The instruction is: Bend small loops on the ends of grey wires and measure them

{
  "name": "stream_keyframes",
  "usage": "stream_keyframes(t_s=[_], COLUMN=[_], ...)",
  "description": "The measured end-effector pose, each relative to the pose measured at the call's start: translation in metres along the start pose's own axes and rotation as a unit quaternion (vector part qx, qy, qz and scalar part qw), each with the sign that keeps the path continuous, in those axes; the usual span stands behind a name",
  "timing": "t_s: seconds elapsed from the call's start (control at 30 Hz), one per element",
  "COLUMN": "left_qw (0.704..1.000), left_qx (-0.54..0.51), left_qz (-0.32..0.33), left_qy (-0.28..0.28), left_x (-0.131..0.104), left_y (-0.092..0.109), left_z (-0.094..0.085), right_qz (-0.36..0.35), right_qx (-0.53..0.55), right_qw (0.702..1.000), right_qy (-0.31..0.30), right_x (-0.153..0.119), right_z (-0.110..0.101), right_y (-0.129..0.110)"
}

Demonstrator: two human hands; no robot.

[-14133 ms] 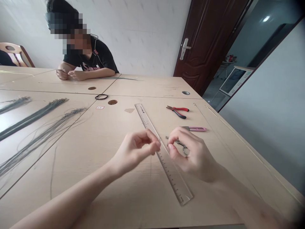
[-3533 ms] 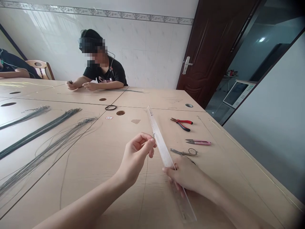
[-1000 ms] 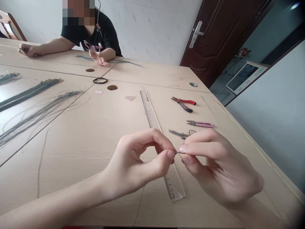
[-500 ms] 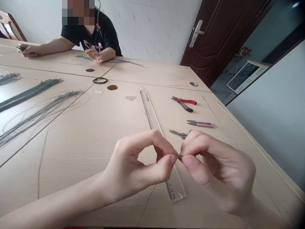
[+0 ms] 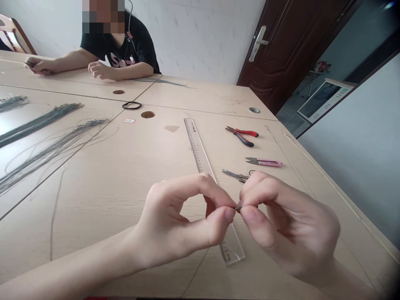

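Thumb and forefinger of my left hand (image 5: 184, 214) are pinched on a short bit of thin dark cord (image 5: 238, 208). My right hand (image 5: 287, 225) pinches the same cord from the other side, and the fingertips of both hands nearly meet. Most of the cord is hidden by the fingers. Beneath the hands a clear ruler (image 5: 233, 248) lies on the table, partly covered by my left hand. Small scissors (image 5: 233, 174) lie just behind my right hand, their handles partly hidden. Farther back are pink thread snips (image 5: 264, 162) and red-and-black pliers (image 5: 242, 134).
Bundles of grey-blue cords (image 5: 46, 121) lie at the left. A black ring (image 5: 131, 106), a small label (image 5: 129, 121) and a tape roll (image 5: 254, 110) are farther back. Across the table (image 5: 125, 158) sits a person in black (image 5: 140, 46). A yellow cord (image 5: 337, 193) runs along the right edge.
My two hands have shifted slightly right and down, fingertips closer together, so less cord shows between them. Across the table, the other person's nearer hand has moved left.
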State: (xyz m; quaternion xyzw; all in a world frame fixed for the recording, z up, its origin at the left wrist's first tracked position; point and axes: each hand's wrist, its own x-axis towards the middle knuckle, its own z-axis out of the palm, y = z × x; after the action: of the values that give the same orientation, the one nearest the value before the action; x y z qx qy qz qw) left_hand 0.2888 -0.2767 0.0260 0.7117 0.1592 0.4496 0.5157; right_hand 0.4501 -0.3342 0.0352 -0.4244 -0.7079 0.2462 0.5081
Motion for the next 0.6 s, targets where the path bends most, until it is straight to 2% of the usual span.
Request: stream_keyframes(t_s=[0.6], left_qw=[1.0], left_qx=[-0.003], left_qz=[0.002], left_qy=[0.0], left_x=[-0.0017], left_y=[0.0009], left_z=[0.0001], right_qz=[-0.016], right_qx=[-0.021], right_qw=[1.0], right_qy=[0.0], right_x=[0.0], right_z=[-0.0018], right_y=[-0.0007])
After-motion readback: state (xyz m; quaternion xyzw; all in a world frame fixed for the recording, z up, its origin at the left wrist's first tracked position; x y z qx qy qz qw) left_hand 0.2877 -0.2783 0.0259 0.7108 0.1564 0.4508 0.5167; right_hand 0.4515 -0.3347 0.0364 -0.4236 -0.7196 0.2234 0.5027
